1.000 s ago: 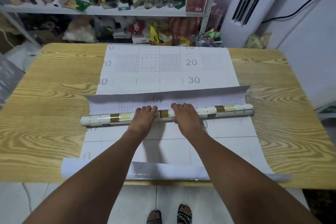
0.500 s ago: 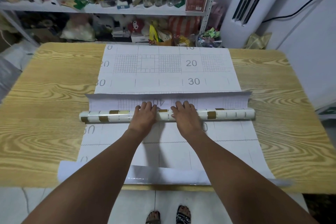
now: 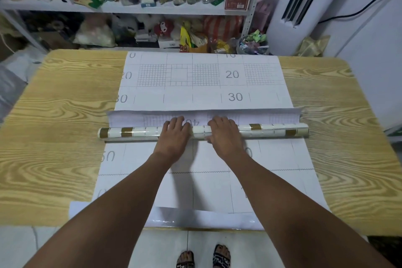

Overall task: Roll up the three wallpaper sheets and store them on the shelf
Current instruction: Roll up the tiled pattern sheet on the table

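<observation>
1. Hands on wallpaper: left hand (image 3: 174,136) & right hand (image 3: 226,137) lie palm-down, side by side, on mid-section of tile-print wallpaper roll (image 3: 139,132). Fingers are nearly straight, draped over its top, pinching nothing.
2. Roll lies left-to-right across centre of wood-grain table (image 3: 54,137), resting on flat sheet (image 3: 206,80).
3. Loose flap (image 3: 130,118), grid backing up, rises just beyond roll on far side; fingertips reach onto it.
4. Flat sheet, w/ printed grid & nos., runs near edge to far edge; near end curls over table edge.
5. Cluttered shelf (image 3: 130,7) stands beyond table's far edge.
</observation>
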